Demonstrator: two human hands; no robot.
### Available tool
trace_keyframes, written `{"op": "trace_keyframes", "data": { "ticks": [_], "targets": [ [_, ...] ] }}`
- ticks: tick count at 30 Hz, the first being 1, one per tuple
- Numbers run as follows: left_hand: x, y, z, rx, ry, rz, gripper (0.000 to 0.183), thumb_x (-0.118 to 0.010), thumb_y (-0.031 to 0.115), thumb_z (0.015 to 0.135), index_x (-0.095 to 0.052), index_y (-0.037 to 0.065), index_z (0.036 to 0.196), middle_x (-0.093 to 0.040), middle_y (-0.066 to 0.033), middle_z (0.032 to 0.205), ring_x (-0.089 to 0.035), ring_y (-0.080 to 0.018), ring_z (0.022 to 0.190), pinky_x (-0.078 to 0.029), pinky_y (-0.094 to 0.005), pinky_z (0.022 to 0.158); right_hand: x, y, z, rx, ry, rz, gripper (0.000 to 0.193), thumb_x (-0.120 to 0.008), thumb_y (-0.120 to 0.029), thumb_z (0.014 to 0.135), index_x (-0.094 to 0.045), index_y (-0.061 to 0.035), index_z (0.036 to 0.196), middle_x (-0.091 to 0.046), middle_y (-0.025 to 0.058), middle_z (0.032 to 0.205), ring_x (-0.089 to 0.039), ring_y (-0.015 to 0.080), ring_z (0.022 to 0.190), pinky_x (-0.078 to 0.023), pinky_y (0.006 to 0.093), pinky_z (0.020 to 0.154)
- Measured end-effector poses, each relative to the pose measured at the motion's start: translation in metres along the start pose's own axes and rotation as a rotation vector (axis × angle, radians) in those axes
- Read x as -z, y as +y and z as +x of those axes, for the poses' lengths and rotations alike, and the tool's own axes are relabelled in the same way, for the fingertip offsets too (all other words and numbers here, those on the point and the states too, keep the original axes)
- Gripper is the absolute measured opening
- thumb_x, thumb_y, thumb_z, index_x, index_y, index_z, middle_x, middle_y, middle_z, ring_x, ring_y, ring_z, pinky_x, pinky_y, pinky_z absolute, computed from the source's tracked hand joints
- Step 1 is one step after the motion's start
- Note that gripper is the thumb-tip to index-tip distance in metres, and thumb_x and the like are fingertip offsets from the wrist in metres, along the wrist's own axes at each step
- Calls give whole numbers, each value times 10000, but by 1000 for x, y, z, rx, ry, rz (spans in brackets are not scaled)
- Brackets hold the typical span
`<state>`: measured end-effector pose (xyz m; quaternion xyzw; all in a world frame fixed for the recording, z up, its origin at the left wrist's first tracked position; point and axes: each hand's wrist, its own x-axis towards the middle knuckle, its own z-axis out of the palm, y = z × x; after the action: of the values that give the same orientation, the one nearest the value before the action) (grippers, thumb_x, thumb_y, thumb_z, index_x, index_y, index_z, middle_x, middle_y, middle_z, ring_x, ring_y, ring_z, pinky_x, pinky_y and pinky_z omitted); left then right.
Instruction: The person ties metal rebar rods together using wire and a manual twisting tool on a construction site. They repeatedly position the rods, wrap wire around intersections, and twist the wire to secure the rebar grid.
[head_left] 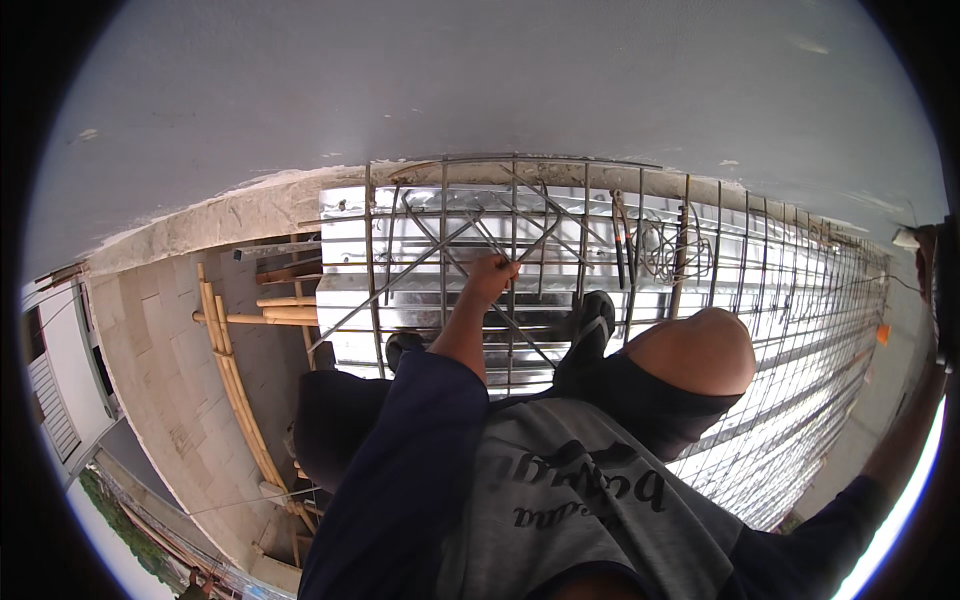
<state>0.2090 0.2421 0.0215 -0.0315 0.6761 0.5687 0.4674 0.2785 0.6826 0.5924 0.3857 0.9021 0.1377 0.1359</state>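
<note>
My left hand reaches forward and is closed around a thin steel bar of the rebar mesh, where several diagonal bars cross. The mesh lies over shiny corrugated metal decking. I am crouched on it, with my right knee bent and my sandalled feet on the bars. My right arm stretches out to the far right, and my right hand is dark at the picture's rim, so its grip is unclear.
A coil of thin wire and a dark hand tool lie on the mesh ahead to the right. Bamboo poles run down a concrete wall below the deck's left edge. The mesh continues far to the right.
</note>
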Motion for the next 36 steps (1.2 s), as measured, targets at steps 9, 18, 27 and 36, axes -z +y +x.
{"op": "trace_keyframes", "data": {
  "ticks": [9, 18, 27, 36],
  "targets": [
    [-14, -8, -5, -105, 154, 48, 273, -669, 264, 819, -651, 5, 733, -612, -75, 643, -543, -150, 606, -426, -336, 598, -349, -246, -45, 77, -1325, 692, 274, -461, -102, 877, -521, -8, 1126, -561, 90, 679, -533, 170, 510, -438, 320, 405],
    [-14, -4, -8, -59, 196, 155, 320, -629, 311, 852, -666, -1, 791, -602, -65, 648, -534, -143, 573, -415, -324, 561, -482, -360, -130, -212, -1089, 1471, 235, -500, -108, 900, -577, -80, 1121, -550, 41, 686, -514, 126, 462, -321, 272, 331],
    [-13, 0, -13, -43, 142, 77, 330, -626, 320, 866, -664, -7, 864, -614, -65, 680, -539, -128, 601, -424, -298, 568, -491, -371, -135, -352, -1098, 1800, 248, -557, -137, 895, -588, -87, 1135, -534, 15, 724, -505, 98, 514, -319, 239, 370],
    [-11, 6, -19, -41, 152, 109, 293, -644, 275, 858, -658, -17, 874, -609, -60, 683, -541, -127, 619, -425, -306, 579, -493, -381, -133, -191, -1193, 1822, 285, -488, -130, 902, -545, -56, 1172, -569, 33, 767, -540, 132, 556, -415, 247, 440]
  ]
}}
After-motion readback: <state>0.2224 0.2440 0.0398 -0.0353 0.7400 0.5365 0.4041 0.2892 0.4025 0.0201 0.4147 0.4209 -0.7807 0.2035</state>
